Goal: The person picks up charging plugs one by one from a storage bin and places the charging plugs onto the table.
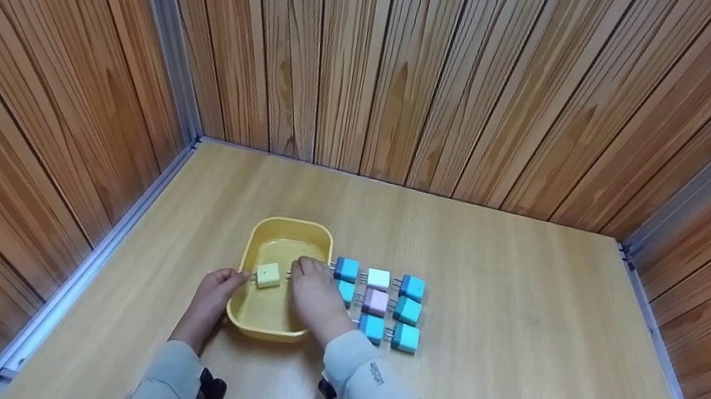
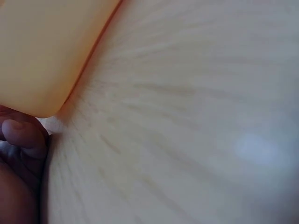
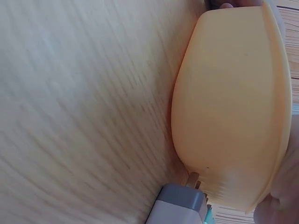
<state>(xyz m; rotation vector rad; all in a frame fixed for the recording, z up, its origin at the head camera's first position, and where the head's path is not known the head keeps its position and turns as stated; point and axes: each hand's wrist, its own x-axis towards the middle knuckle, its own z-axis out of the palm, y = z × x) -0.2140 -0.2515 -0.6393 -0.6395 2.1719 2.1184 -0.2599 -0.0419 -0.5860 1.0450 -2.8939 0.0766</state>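
Observation:
A yellow plastic tub (image 1: 270, 334) stands on the table in the head view. My left hand (image 1: 212, 298) grips its left rim, and fingers curl under the tub's corner in the left wrist view. Inside the tub is a pale yellow plug adapter (image 1: 267, 275), prongs toward the left hand. My right hand (image 1: 317, 299) is over the tub's right rim; prongs stick out left of its fingertips, so it holds a plug adapter whose body the fingers hide. Just right of that hand are a blue adapter (image 1: 347, 270) and a teal adapter (image 1: 345, 293), prongs leftward.
More plug adapters stand in rows to the right: a white one (image 1: 378, 278), a purple one (image 1: 375, 302) and several blue or teal ones (image 1: 405, 338). A grey-and-pale adapter (image 3: 177, 205) stands close to the tub wall. Wood-panelled walls (image 1: 413, 78) enclose the table.

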